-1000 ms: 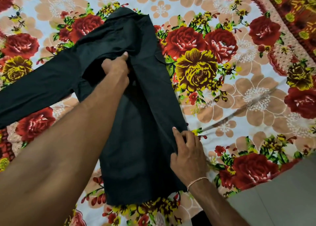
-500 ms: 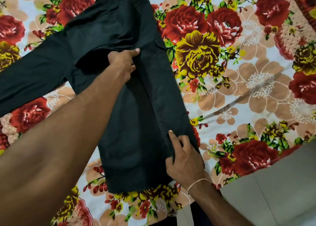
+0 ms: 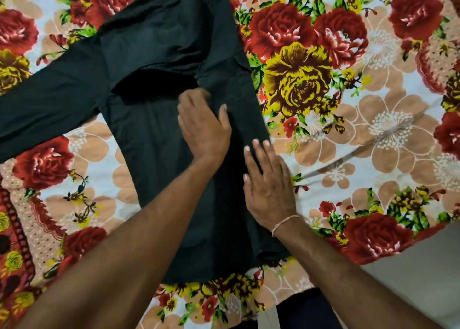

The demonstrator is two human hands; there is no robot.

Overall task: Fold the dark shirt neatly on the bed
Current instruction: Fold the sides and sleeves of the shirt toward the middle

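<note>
While both hands press flat-fingered, the dark shirt's right edge lies folded inward.

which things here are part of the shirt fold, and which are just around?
In the job:
- dark shirt, one sleeve spread out to the left
- left hand, flat on it
- right hand, flat on its folded right side

Just around:
- floral bedsheet
- thread bracelet on the right wrist

Shirt plain black; bedsheet w/ red, yellow & peach flowers, green leaves, on pale ground.
</note>
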